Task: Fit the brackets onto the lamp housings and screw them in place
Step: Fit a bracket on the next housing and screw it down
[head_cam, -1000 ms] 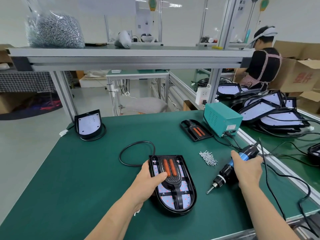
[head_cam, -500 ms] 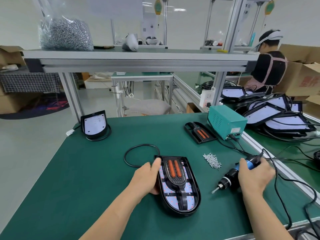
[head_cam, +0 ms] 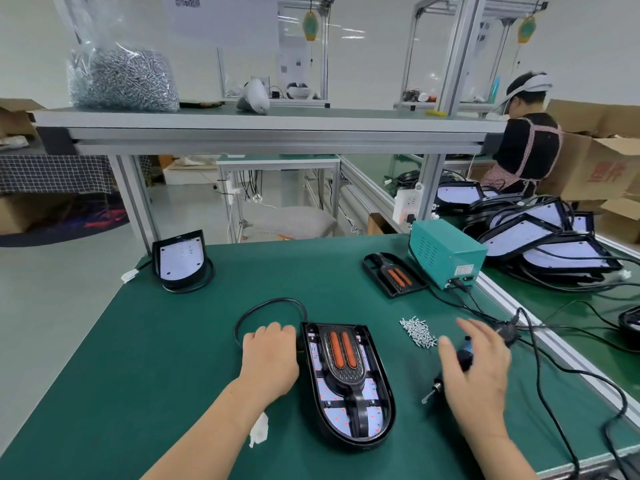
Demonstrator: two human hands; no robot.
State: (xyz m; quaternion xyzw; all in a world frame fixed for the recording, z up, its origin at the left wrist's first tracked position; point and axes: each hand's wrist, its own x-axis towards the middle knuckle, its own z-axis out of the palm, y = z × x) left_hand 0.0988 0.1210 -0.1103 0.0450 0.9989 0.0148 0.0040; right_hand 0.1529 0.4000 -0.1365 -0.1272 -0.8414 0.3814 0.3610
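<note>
Green bench (head_cam: 173, 358) in front of me. The lamp housing (head_cam: 323, 393) lies flat at centre, open side up. It looks like a rigid plastic shell, light enough to skate on the mat, so I'd brace it by the black outer rim and keep off the dotted LED board inside, which looks fragile.

The bracket (head_cam: 346, 372) sits in the housing along its middle, orange strips toward the far end. It's stiff moulded plastic and, I'd guess, loose until screwed, so I'd press on the ribbed centre rather than the thin stem.

Left hand (head_cam: 268, 358) is knuckles up, fingers curled, touching the housing's far-left corner by the cable (head_cam: 263, 304). I can't tell if it grips the rim.

Right hand (head_cam: 474, 368) is blurred, fingers spread, holding nothing, over the electric screwdriver (head_cam: 462, 356) lying on the mat.

The screw pile (head_cam: 417, 332) is just beyond its fingertips. The screws are tiny and slippery, so pinch one at a time.
</note>
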